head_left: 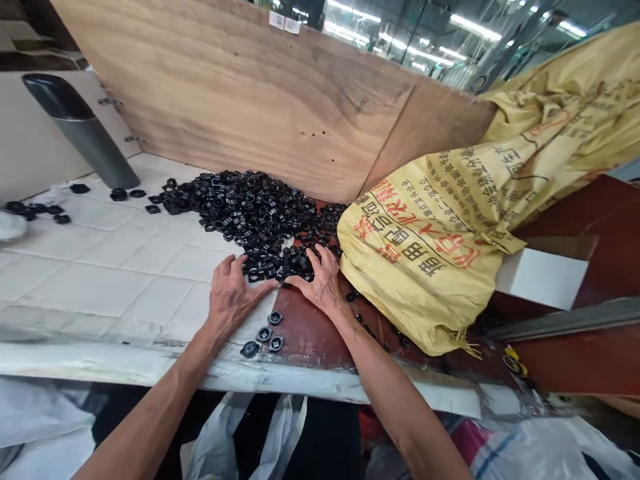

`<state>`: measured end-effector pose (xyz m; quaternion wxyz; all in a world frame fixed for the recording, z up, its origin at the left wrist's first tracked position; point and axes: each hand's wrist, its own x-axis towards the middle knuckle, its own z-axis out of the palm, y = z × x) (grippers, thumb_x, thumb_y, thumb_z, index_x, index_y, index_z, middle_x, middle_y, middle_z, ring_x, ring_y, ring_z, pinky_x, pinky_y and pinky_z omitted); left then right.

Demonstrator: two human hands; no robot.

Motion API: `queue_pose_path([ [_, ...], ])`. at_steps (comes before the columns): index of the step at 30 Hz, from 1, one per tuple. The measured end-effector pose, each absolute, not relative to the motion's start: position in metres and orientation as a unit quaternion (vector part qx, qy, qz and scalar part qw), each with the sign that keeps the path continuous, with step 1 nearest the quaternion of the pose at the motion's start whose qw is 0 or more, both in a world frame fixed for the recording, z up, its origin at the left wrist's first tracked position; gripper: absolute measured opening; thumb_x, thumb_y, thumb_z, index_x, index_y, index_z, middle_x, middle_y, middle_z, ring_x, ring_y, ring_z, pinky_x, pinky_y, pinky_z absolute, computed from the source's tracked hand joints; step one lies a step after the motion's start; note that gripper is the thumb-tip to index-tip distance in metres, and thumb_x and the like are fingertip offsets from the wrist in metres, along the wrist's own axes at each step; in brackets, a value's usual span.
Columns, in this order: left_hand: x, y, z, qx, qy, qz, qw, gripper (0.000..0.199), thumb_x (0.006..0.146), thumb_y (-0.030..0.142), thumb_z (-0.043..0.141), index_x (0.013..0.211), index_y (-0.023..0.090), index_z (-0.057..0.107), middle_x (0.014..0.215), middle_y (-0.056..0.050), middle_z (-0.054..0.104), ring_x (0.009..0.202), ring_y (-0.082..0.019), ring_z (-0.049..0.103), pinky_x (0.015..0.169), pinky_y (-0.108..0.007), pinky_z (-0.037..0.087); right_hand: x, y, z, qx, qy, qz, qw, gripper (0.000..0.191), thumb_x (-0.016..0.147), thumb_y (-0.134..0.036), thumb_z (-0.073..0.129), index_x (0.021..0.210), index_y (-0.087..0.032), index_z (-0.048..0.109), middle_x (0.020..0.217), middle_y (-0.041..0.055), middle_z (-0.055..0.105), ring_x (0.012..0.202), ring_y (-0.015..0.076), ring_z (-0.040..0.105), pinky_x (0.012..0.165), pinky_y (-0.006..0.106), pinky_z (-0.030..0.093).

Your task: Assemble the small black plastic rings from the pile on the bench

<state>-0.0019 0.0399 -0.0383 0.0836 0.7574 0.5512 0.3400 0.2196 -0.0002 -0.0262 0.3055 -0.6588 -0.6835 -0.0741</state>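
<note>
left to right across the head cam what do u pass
black-capped grey metal tube → left hand → right hand → yellow printed woven sack → white card

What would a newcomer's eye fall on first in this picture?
The large heap of small black plastic parts against a plywood board comes first. To its right lies a yellow woven sack with red Chinese print. The left hand and right hand rest at the heap's near edge.
</note>
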Motion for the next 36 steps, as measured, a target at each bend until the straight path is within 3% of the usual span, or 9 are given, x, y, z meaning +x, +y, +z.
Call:
queue_pose_path([
  [7,-0.003,0.033,-0.034,0.794,0.5,0.326,0.113,0.067,0.081,0.053,0.066,0.132,0.016,0.046,0.129,-0.016,0.056,0.123,-0.032,0.052,0.104,-0.045,0.046,0.22,-0.005,-0.027,-0.618,-0.736,-0.042,0.273,0.054,0.095,-0.047,0.055,0.141,-0.019,0.051,0.146,0.0148,0.046,0.139,0.0337,0.032,0.111,0.05,0.028],
  [13,-0.004,0.042,-0.043,0.766,0.518,0.362,0.115,0.062,0.08,0.058,0.063,0.128,0.02,0.049,0.13,-0.013,0.055,0.125,-0.032,0.052,0.106,-0.046,0.045,0.219,0.007,-0.025,-0.612,-0.719,-0.065,0.322,0.056,0.089,-0.055,0.061,0.132,-0.018,0.059,0.137,0.0146,0.055,0.131,0.0324,0.042,0.107,0.048,0.032],
  [16,-0.003,0.049,-0.049,0.761,0.536,0.346,0.118,0.066,0.077,0.064,0.06,0.126,0.021,0.052,0.128,-0.011,0.057,0.123,-0.033,0.054,0.104,-0.048,0.047,0.232,0.004,-0.002,-0.622,-0.678,-0.127,0.371,0.043,0.093,-0.049,0.057,0.122,-0.018,0.065,0.131,0.0143,0.059,0.134,0.031,0.04,0.109,0.047,0.029],
  [18,-0.003,0.05,-0.049,0.763,0.539,0.335,0.119,0.065,0.076,0.066,0.059,0.124,0.022,0.053,0.127,-0.011,0.058,0.123,-0.034,0.055,0.104,-0.05,0.047,0.257,-0.003,0.017,-0.677,-0.593,-0.186,0.394,0.038,0.096,-0.043,0.052,0.125,-0.021,0.064,0.143,0.0135,0.05,0.141,0.0335,0.029,0.111,0.052,0.023],
  [21,-0.003,0.049,-0.048,0.764,0.539,0.333,0.124,0.059,0.076,0.065,0.059,0.121,0.026,0.054,0.126,-0.01,0.059,0.123,-0.035,0.054,0.104,-0.053,0.046,0.307,-0.014,0.032,-0.816,-0.383,-0.21,0.378,0.051,0.094,-0.044,0.05,0.138,-0.017,0.053,0.154,0.019,0.034,0.143,0.0407,0.018,0.107,0.062,0.019],
  [27,-0.003,0.05,-0.048,0.753,0.545,0.337,0.15,0.059,0.076,0.065,0.059,0.12,0.025,0.054,0.125,-0.009,0.058,0.123,-0.034,0.054,0.105,-0.052,0.046,0.348,-0.015,0.013,-0.865,-0.305,-0.182,0.355,0.051,0.09,-0.033,0.048,0.131,-0.005,0.057,0.145,0.0294,0.041,0.137,0.0432,0.026,0.102,0.066,0.022],
  [32,-0.003,0.041,-0.039,0.74,0.524,0.378,0.185,0.051,0.078,0.057,0.063,0.117,0.026,0.057,0.123,-0.009,0.06,0.121,-0.03,0.055,0.107,-0.045,0.044,0.325,-0.014,0.022,-0.823,-0.343,-0.206,0.404,0.042,0.088,-0.033,0.051,0.121,-0.01,0.063,0.143,0.0285,0.043,0.134,0.0474,0.028,0.097,0.07,0.024],
  [34,-0.003,0.04,-0.035,0.718,0.526,0.404,0.212,0.044,0.08,0.052,0.062,0.115,0.024,0.059,0.119,-0.009,0.063,0.116,-0.029,0.058,0.104,-0.043,0.046,0.313,-0.009,0.027,-0.757,-0.404,-0.243,0.453,0.035,0.088,-0.032,0.055,0.115,-0.014,0.065,0.138,0.0237,0.05,0.131,0.0427,0.037,0.1,0.065,0.027],
  [36,-0.005,0.04,-0.032,0.689,0.532,0.424,0.252,0.039,0.087,0.048,0.055,0.116,0.022,0.059,0.115,-0.009,0.065,0.107,-0.027,0.062,0.097,-0.043,0.049,0.298,-0.002,0.028,-0.688,-0.489,-0.208,0.494,0.031,0.09,-0.033,0.055,0.113,-0.015,0.065,0.127,0.0194,0.059,0.119,0.0346,0.05,0.1,0.054,0.037],
])
